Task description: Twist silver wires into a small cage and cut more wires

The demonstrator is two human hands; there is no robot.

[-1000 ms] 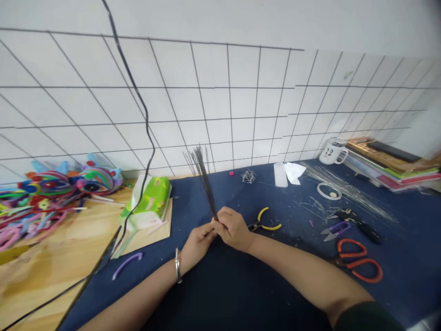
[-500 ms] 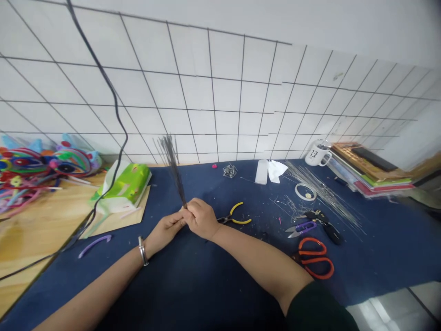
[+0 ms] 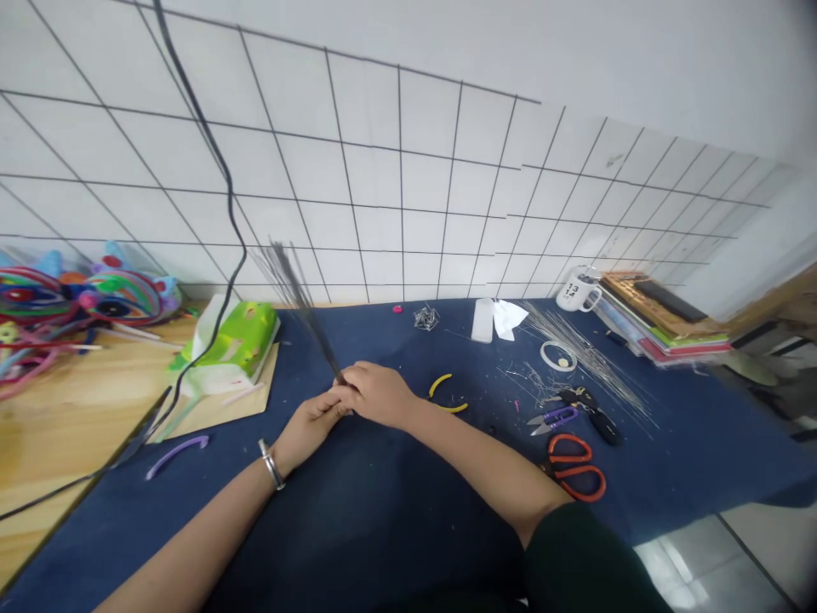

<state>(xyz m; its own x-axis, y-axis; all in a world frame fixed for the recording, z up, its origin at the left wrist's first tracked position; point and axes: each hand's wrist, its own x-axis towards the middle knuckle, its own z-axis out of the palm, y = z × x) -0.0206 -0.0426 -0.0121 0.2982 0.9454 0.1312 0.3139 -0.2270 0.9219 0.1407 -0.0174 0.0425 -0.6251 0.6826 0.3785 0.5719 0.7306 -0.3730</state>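
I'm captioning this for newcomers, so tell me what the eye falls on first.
Likely the bundle of thin dark wires, held at a tilt in the left hand and right hand, its loose ends fanning toward the white gridded wall. Next, the bright striped figures at the far left and the red-handled scissors beside the right forearm.

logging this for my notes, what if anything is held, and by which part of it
A bundle of dark wires, held at its lower part, where the left hand and right hand meet; its top fans out.
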